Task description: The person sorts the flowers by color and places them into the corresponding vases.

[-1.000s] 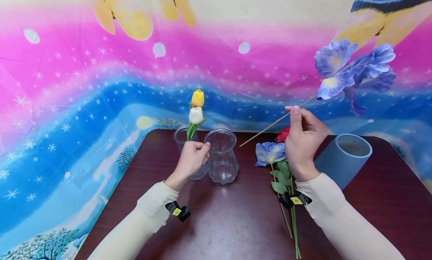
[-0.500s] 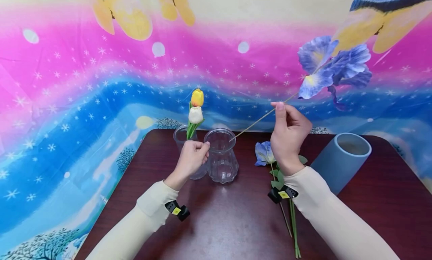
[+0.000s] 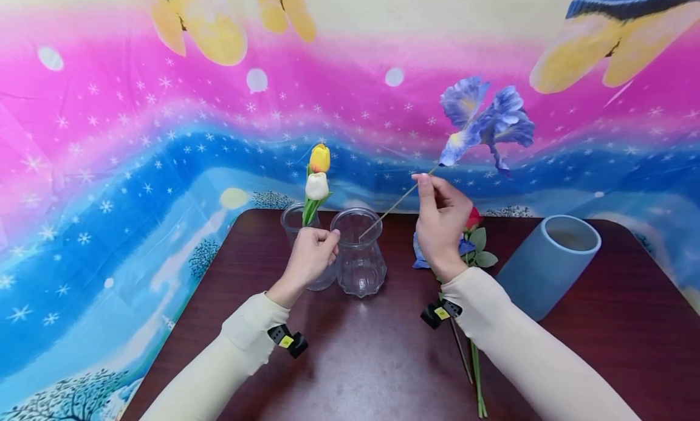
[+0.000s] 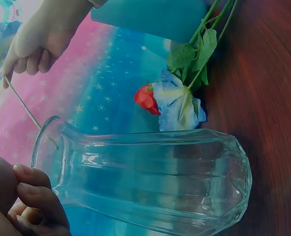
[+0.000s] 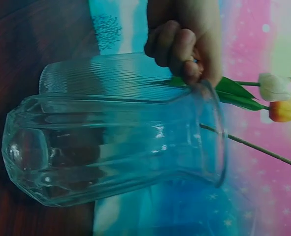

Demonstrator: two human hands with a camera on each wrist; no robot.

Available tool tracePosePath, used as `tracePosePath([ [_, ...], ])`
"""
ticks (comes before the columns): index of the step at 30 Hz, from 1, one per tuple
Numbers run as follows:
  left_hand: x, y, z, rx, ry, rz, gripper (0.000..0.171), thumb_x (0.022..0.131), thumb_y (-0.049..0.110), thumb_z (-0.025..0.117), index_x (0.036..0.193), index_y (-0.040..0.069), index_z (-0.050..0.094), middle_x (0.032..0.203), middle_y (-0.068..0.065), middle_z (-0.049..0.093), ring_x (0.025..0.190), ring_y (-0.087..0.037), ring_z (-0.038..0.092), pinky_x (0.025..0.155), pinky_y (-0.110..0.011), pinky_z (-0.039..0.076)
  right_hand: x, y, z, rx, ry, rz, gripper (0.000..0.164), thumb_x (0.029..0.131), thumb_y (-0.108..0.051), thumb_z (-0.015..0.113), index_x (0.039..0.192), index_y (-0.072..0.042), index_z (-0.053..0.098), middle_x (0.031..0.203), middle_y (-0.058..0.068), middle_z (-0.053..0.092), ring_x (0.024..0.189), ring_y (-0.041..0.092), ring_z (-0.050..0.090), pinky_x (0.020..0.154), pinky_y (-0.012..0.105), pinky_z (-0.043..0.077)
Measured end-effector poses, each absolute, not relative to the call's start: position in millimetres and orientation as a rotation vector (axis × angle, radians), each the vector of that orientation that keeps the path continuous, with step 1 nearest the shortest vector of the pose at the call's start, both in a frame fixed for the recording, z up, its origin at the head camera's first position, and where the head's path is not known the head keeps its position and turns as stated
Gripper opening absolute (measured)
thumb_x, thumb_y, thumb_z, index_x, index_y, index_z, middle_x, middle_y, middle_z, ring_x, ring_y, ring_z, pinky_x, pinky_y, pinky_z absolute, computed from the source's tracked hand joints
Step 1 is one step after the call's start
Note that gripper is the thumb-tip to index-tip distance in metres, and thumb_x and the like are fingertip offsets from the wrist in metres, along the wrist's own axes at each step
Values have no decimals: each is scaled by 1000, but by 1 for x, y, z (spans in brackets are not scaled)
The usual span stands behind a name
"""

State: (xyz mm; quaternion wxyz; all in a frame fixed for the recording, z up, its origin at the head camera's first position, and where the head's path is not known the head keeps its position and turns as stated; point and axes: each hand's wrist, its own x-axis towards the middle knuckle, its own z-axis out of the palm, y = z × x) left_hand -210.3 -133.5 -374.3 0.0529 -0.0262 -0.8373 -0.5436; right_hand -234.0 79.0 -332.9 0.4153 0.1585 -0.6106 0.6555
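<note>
In the head view, my right hand [image 3: 445, 223] pinches the thin stem of a blue-purple artificial iris [image 3: 487, 123] between thumb and fingertips. The bloom leans up to the right, and the stem's lower end is inside the mouth of a clear glass vase [image 3: 362, 278]. That vase stands upright with a flared rim and faceted base. My left hand [image 3: 310, 257] pinches its rim at the left side, seen closely in the right wrist view. Just behind it is a ribbed clear vase [image 5: 101, 73] bearing a yellow tulip [image 3: 319, 158] and a white tulip [image 3: 317, 187].
On the table's right lie another blue flower [image 4: 177, 101] and a red rose [image 4: 145, 101] with green leaves [image 4: 204, 49], partly behind my right arm. Farther right stands a blue-grey vase [image 3: 547, 281]. A printed cloth [image 3: 350, 111] hangs behind the dark wooden table [image 3: 361, 372].
My right hand has moved left with the iris, bringing the stem's lower end from beside the glass vase into its mouth. My left hand has stayed at the rim.
</note>
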Motion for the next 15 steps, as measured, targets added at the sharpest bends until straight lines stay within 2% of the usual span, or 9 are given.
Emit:
tracePosePath([
  [11, -210, -133, -373, -87, -2543, -1677, 46, 103, 18, 55, 64, -7, 62, 46, 4, 49, 49, -12, 51, 59, -26, 45, -243, 66, -349, 391, -1651, 1711, 22, 100, -14, 63, 97, 2, 78, 54, -10, 39, 49, 4, 32, 50, 23, 24],
  [15, -211, -133, -374, -76, -2550, -1663, 46, 102, 18, 55, 63, -6, 62, 45, 5, 49, 49, -11, 51, 59, -25, 45, -244, 62, -354, 374, -1727, 1709, 23, 101, -17, 63, 97, 1, 78, 55, -10, 43, 51, 5, 34, 52, 22, 27],
])
